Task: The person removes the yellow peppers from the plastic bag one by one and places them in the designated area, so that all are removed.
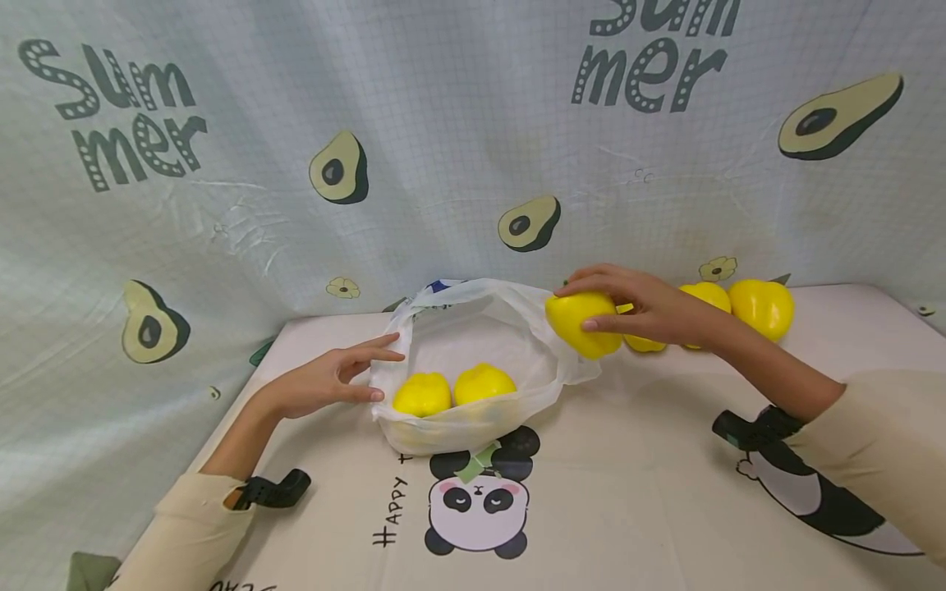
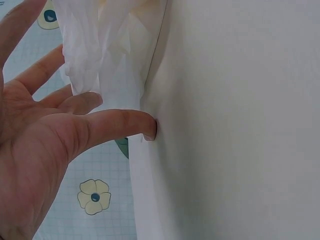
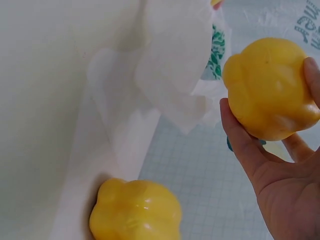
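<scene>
In the head view, a white plastic bag (image 1: 461, 432) lies with its mouth spread wide, and two yellow bell peppers (image 1: 423, 394) are inside it. My right hand (image 1: 646, 308) grips another yellow bell pepper (image 1: 580, 328) over the bag's right edge, thumb on the near side and fingers over the top. The right wrist view shows that held pepper (image 3: 272, 90) between thumb and fingers. At the bag's left edge is my left hand (image 1: 325, 384), its fingers fairly straight and spread against the plastic. In the left wrist view its thumb (image 2: 117, 124) points out beside the bag.
Several more yellow peppers (image 1: 761, 309) stand at the back right of the table (image 1: 628, 492), partly hidden behind my right hand and forearm. A patterned curtain (image 1: 443, 164) hangs along the table's back edge. Panda drawings mark the tablecloth.
</scene>
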A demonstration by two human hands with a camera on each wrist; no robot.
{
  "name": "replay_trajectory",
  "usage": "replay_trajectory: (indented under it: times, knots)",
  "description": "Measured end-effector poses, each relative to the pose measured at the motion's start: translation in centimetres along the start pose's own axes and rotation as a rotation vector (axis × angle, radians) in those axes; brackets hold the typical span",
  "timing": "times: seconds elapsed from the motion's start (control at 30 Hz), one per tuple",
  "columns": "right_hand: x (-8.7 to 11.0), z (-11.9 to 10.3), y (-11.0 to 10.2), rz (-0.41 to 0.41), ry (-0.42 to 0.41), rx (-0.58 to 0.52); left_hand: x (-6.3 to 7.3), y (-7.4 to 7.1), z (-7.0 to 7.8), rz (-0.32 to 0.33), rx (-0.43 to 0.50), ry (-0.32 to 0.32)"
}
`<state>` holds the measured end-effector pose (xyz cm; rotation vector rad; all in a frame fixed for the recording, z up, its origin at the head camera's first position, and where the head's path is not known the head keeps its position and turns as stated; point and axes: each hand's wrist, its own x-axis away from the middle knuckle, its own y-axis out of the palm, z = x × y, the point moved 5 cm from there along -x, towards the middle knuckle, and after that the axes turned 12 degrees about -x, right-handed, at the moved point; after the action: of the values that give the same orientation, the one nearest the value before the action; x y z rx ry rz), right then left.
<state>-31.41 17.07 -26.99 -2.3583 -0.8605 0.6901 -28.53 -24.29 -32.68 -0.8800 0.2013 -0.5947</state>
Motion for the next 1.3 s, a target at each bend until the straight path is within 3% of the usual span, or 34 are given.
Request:
replay_trajectory:
  times: [0.43, 0.77, 1.3]
  knots:
    - [1.0, 0.6, -0.3, 0.027, 0.067, -0.001, 0.0, 0.0, -0.1, 0.002, 0.003, -0.002]
    - [1.7, 0.9, -0.6, 0.031, 0.073, -0.022, 0.0, 0.1, -0.2, -0.003, 0.014, -0.006]
    - [3.0, 0.5, -1.0, 0.043, 0.081, 0.032, 0.1, 0.1, -0.2, -0.007, 0.022, -0.002]
